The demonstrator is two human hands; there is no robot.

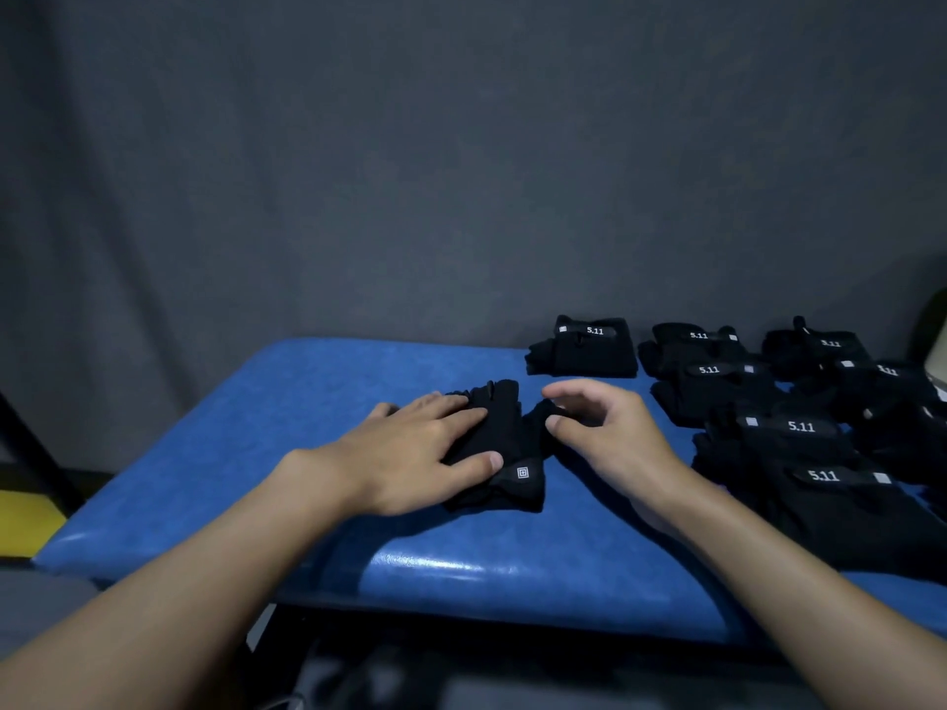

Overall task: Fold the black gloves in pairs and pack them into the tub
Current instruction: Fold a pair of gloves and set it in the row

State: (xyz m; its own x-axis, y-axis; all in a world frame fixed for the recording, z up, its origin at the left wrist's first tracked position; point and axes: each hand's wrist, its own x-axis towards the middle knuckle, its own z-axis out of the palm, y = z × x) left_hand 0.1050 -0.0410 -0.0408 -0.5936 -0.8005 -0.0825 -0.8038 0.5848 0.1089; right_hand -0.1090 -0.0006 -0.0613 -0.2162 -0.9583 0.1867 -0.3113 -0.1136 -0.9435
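A folded pair of black gloves (505,453) lies in the middle of the blue padded table (287,443). My left hand (425,448) rests flat on its left side, fingers straight, thumb against the cuff with a small white logo. My right hand (599,427) hovers just right of the pair, fingers loosely curled; its thumb touches a black flap of the glove. Whether it pinches the fabric I cannot tell. No tub is in view.
Several more black gloves with white "5.11" labels (799,427) lie spread over the table's right side. One folded pair (584,348) sits at the back edge. A grey cloth backdrop (461,171) hangs behind. A pale object (938,351) shows at the right edge.
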